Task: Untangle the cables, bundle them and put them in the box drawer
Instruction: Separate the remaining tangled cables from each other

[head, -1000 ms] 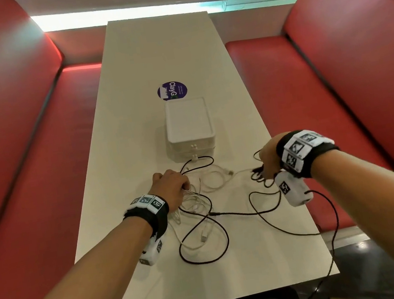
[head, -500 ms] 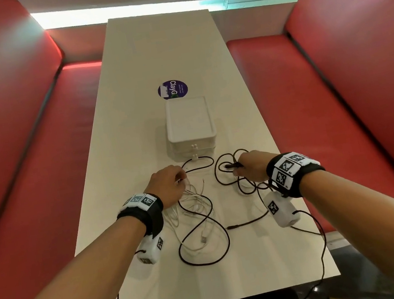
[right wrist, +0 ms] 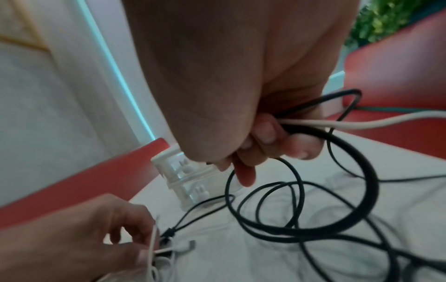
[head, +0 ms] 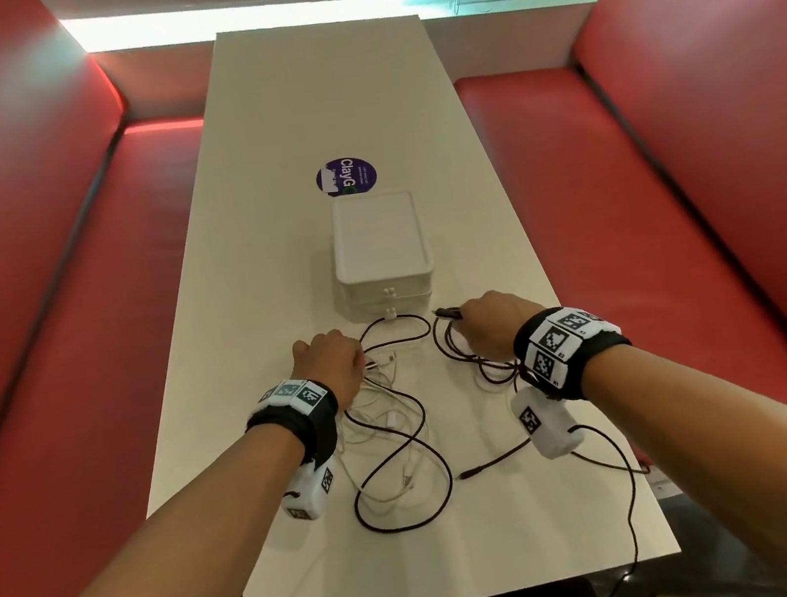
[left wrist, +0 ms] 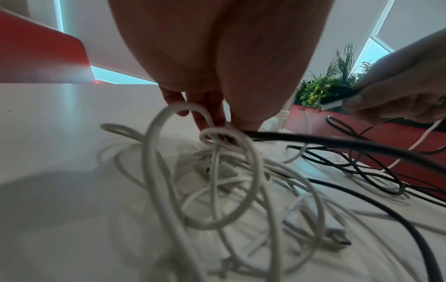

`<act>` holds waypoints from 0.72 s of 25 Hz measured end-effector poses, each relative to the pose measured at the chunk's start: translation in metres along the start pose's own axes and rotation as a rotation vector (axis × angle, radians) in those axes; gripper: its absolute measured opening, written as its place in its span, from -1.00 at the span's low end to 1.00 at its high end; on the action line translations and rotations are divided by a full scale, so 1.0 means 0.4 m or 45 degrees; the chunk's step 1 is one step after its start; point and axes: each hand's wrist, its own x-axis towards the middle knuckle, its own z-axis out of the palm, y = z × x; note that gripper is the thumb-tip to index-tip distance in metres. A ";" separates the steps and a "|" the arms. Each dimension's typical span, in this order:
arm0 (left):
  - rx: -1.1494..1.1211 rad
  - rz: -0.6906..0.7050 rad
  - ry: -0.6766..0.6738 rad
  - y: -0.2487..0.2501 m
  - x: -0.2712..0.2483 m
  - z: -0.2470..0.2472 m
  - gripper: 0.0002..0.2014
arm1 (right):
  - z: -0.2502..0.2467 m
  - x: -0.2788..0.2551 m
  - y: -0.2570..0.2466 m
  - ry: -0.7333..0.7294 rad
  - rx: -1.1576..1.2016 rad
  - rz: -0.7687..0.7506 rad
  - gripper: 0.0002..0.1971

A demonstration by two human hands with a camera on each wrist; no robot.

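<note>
While the cables (head: 393, 434) lie tangled on the tabletop (head: 327, 101) under both hands, left fingers (left wrist: 207, 114) pinch white loops, right fingers (right wrist: 265, 137) grip black coils; bundling and the shut box (head: 379, 248) beyond remain.

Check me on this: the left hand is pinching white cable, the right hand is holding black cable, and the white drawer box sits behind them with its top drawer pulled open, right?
Not quite: the drawer box is closed, both drawer fronts flush in the head view. The rest holds: the left hand pinches white cable, and the right hand holds black cable.
</note>
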 end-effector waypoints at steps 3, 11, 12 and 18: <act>-0.119 0.048 0.004 0.006 -0.009 -0.018 -0.92 | -0.001 0.006 -0.022 -0.008 0.366 -0.100 -0.68; -0.961 0.080 0.164 0.063 -0.034 -0.109 -0.92 | -0.018 0.026 -0.081 0.284 0.918 0.000 -0.61; -0.951 0.070 0.193 0.070 -0.033 -0.113 -0.92 | -0.025 0.026 -0.080 0.296 0.792 0.052 -0.66; -0.907 -0.014 0.256 0.052 -0.025 -0.117 -0.95 | -0.043 -0.014 -0.013 0.054 -0.093 0.311 -0.81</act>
